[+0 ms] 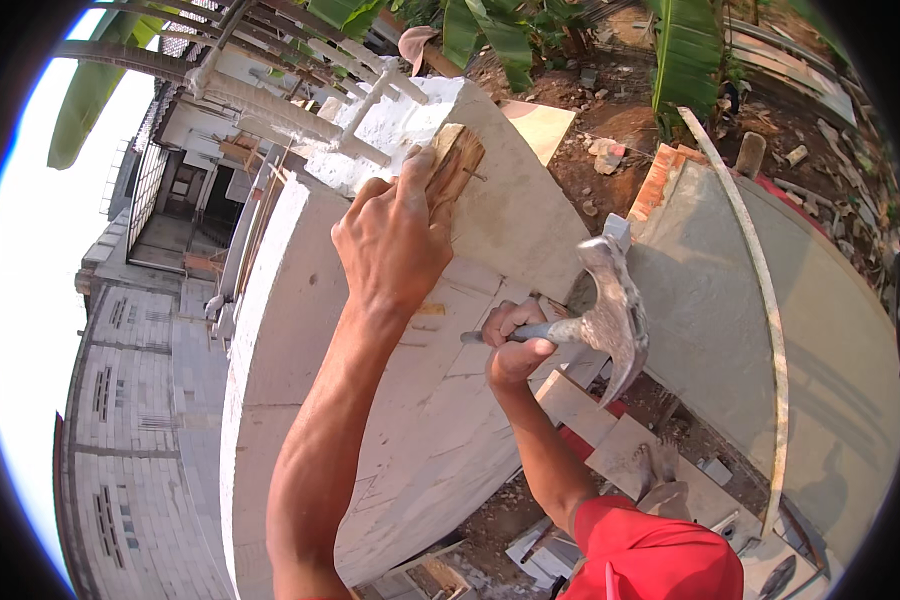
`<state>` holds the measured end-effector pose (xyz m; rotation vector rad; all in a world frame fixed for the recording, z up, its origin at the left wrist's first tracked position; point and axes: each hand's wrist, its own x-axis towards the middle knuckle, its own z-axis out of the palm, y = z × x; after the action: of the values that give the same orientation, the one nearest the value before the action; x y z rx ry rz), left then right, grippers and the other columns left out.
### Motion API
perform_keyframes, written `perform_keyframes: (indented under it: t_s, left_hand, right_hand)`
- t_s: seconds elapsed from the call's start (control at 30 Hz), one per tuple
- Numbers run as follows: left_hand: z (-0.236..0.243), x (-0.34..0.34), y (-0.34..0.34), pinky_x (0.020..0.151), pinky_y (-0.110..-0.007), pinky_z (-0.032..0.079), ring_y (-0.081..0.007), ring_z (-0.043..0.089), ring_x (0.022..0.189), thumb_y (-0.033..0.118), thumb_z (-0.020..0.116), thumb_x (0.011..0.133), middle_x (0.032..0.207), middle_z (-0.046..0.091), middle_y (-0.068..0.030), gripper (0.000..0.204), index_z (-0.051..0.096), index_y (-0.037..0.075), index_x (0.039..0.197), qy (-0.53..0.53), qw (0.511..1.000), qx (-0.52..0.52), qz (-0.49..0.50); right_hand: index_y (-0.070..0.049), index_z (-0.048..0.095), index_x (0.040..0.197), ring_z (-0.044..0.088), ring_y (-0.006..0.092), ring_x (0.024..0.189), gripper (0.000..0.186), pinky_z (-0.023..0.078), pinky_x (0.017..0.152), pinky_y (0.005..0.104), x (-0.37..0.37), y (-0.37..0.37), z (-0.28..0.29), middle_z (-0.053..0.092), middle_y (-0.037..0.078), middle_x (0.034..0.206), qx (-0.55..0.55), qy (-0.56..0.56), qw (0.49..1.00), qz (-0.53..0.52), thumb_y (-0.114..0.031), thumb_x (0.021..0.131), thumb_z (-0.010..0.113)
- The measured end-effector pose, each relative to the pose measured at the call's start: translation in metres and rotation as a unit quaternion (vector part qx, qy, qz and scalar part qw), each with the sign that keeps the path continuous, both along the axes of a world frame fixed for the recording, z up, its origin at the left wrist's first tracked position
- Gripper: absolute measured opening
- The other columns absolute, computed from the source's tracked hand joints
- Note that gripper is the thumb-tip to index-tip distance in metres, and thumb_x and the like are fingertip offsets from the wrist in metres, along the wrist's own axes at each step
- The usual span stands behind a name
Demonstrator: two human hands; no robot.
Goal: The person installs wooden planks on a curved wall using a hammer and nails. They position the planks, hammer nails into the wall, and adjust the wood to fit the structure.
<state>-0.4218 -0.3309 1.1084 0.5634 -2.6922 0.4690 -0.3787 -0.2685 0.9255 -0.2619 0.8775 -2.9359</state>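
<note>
My left hand (395,240) is closed round a short, rough wooden block (459,170), pressing it against the upper edge of a pale block wall (530,215). A nail (477,177) sticks out of the block's right side. Lower and to the right, my right hand (517,335) grips a claw hammer (613,310) by its handle. The worn metal head points right, away from the wood and apart from it.
Steel rebars (270,105) jut from the wall's top at the upper left. A plastered grey wall (710,260) with a long curved-looking strip (765,310) stands at right. Below, my feet (655,460) are on a plank (625,450). Banana leaves (685,60) hang over rubble beyond.
</note>
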Motion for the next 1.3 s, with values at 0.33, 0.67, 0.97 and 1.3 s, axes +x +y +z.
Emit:
perform_keyframes:
  t_s: [0.33, 0.67, 0.97, 1.3]
  left_hand:
    - [-0.002, 0.002, -0.003, 0.084, -0.043, 0.056, -0.0292, 0.072, 0.092, 0.019, 0.079, 0.076, 0.092, 0.076, -0.0119, 0.056, 0.066, 0.017, 0.131, 0.006, 1.0, -0.02, -0.015]
    - [0.0, -0.002, -0.002, 0.086, -0.043, 0.057, -0.0286, 0.073, 0.093, 0.018, 0.079, 0.076, 0.095, 0.077, -0.0126, 0.054, 0.067, 0.016, 0.13, 0.01, 1.0, 0.003, -0.003]
    - [0.0, 0.0, 0.002, 0.084, -0.044, 0.057, -0.0297, 0.073, 0.09, 0.017, 0.078, 0.076, 0.09, 0.076, -0.0131, 0.055, 0.067, 0.016, 0.129, 0.018, 1.0, -0.012, -0.004]
    - [-0.003, 0.001, -0.002, 0.081, -0.044, 0.058, -0.0317, 0.074, 0.09, 0.018, 0.078, 0.077, 0.089, 0.076, -0.0143, 0.052, 0.069, 0.016, 0.128, 0.003, 1.0, 0.001, 0.004]
  right_hand:
    - [-0.01, 0.036, 0.071, 0.019, 0.0062, 0.041, 0.083, 0.018, 0.04, 0.0252, 0.012, 0.04, 0.017, 0.032, -0.001, 0.05, -0.065, 0.006, 0.995, -0.072, -0.091, 0.088, 0.029]
    - [-0.012, 0.032, 0.071, 0.026, 0.0069, 0.043, 0.082, 0.019, 0.039, 0.0262, -0.008, 0.058, 0.012, 0.03, -0.003, 0.049, 0.002, -0.062, 0.998, 0.007, -0.091, 0.09, 0.024]
    - [-0.011, 0.035, 0.071, 0.027, 0.007, 0.044, 0.072, 0.019, 0.042, 0.026, -0.014, 0.02, 0.008, 0.032, -0.003, 0.052, 0.139, -0.052, 0.981, 0.125, -0.077, 0.1, 0.031]
    - [-0.013, 0.033, 0.07, 0.025, 0.0068, 0.043, 0.075, 0.019, 0.038, 0.0266, -0.015, 0.02, 0.014, 0.032, -0.003, 0.05, 0.19, -0.021, 0.977, 0.091, -0.082, 0.097, 0.027]
